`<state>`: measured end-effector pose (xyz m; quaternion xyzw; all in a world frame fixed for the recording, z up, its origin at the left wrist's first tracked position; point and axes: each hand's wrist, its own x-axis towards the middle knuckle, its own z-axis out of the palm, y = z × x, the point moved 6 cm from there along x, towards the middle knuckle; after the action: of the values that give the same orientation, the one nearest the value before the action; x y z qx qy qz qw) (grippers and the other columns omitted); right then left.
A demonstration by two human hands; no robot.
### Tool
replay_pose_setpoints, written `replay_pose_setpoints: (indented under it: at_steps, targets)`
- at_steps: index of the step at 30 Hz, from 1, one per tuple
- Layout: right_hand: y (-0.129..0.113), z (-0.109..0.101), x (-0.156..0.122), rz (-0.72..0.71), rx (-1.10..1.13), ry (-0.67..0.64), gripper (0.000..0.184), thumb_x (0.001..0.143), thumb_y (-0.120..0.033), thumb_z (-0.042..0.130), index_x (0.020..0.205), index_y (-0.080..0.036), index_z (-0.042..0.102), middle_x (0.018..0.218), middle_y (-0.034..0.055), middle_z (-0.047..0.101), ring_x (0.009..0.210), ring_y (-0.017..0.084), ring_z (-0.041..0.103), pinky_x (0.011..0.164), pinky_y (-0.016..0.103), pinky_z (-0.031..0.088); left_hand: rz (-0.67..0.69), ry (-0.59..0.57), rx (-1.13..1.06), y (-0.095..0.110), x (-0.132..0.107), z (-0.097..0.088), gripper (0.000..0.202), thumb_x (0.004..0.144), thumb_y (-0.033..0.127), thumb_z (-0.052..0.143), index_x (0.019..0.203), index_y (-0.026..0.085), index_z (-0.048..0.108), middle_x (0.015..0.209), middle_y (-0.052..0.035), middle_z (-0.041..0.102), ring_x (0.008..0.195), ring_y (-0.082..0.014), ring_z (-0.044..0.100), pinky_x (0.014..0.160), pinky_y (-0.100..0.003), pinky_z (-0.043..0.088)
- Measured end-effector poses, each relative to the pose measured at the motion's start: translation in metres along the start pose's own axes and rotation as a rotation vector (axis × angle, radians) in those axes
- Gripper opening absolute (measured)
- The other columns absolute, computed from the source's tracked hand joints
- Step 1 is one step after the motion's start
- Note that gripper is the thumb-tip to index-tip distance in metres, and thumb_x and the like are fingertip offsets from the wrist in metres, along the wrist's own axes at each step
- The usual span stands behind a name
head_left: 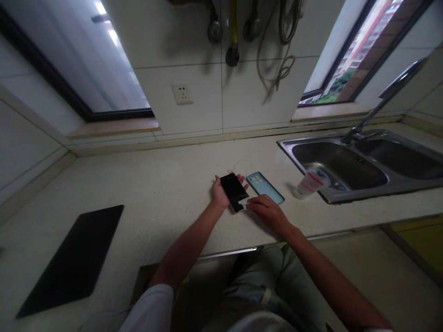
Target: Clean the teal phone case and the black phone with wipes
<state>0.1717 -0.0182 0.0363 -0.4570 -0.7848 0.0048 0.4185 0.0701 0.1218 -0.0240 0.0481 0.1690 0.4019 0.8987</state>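
A black smartphone (233, 188) lies face up in my left hand (220, 193), whose fingers wrap under it and show along its far edge. My right hand (267, 210) pinches a small white piece of tissue or cloth (243, 202) against the near end of the phone's screen. Just right of the phone, a light blue phone case (266, 188) with camera cut-outs rests on the counter, partly behind my right hand. Beyond it, a clear plastic cup (309, 183) with red print leans at the sink's edge.
A double steel sink (332, 196) with a tall faucet (384, 99) is set into the pale countertop (166, 184) on the right. On the left lies a flat black panel (76, 260). A socket (182, 93), pipes and a hanging hose (284, 69) are on the wall.
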Motion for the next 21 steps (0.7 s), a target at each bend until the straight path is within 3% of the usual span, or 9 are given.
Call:
replay_pose_setpoints:
  at_steps: [3, 7, 11, 14, 17, 21]
  targets:
    - [0.018, -0.005, -0.004, 0.255, 0.203, 0.054, 0.015, 0.093, -0.033, 0.065, 0.097, -0.024, 0.076, 0.099, 0.0095, 0.073, 0.091, 0.022, 0.068, 0.08, 0.038, 0.056, 0.005, -0.006, -0.002, -0.002, 0.0, 0.0, 0.063, 0.093, 0.065, 0.035, 0.11, 0.013, 0.066, 0.109, -0.0209, 0.071, 0.12, -0.0367, 0.061, 0.103, -0.061, 0.043]
    - [0.035, 0.007, -0.016, 0.748, 0.567, 0.165, 0.027, 0.072, -0.046, 0.083, 0.081, -0.021, 0.076, 0.086, 0.0061, 0.075, 0.079, 0.022, 0.069, 0.075, 0.037, 0.055, 0.009, -0.013, 0.022, -0.003, -0.001, 0.003, 0.067, 0.093, 0.066, 0.033, 0.121, 0.014, 0.064, 0.118, -0.021, 0.069, 0.124, -0.0361, 0.059, 0.103, -0.058, 0.044]
    - [0.036, 0.027, -0.028, 1.079, 0.888, 0.271, 0.042, 0.059, -0.045, 0.09, 0.087, -0.018, 0.074, 0.076, 0.0025, 0.073, 0.065, 0.015, 0.063, 0.061, 0.028, 0.049, 0.025, -0.011, 0.067, -0.001, -0.001, 0.004, 0.07, 0.092, 0.068, 0.033, 0.125, 0.014, 0.063, 0.122, -0.0199, 0.068, 0.122, -0.0341, 0.06, 0.1, -0.052, 0.047]
    - [0.039, 0.034, -0.027, 1.178, 0.984, 0.303, 0.047, 0.056, -0.044, 0.091, 0.09, -0.018, 0.073, 0.074, 0.0011, 0.072, 0.061, 0.012, 0.06, 0.056, 0.024, 0.044, 0.03, -0.02, 0.127, 0.0, 0.0, 0.004, 0.069, 0.093, 0.069, 0.031, 0.12, 0.016, 0.066, 0.123, -0.0168, 0.069, 0.114, -0.0321, 0.064, 0.096, -0.05, 0.05]
    - [0.041, 0.037, -0.014, 1.159, 1.037, 0.304, 0.049, 0.055, -0.044, 0.092, 0.092, -0.018, 0.073, 0.077, 0.0009, 0.072, 0.066, 0.014, 0.062, 0.061, 0.025, 0.046, 0.032, -0.034, 0.178, -0.003, 0.001, 0.005, 0.07, 0.094, 0.07, 0.029, 0.116, 0.017, 0.068, 0.121, -0.0146, 0.07, 0.107, -0.0296, 0.067, 0.093, -0.046, 0.052]
    - [0.038, 0.049, 0.016, 1.077, 1.173, 0.145, 0.046, 0.061, -0.05, 0.088, 0.091, -0.018, 0.072, 0.081, 0.0029, 0.073, 0.075, 0.019, 0.066, 0.073, 0.031, 0.051, -0.007, -0.041, 0.224, -0.012, -0.001, 0.009, 0.072, 0.093, 0.072, 0.031, 0.116, 0.015, 0.069, 0.113, -0.0161, 0.073, 0.108, -0.0301, 0.068, 0.095, -0.045, 0.052]
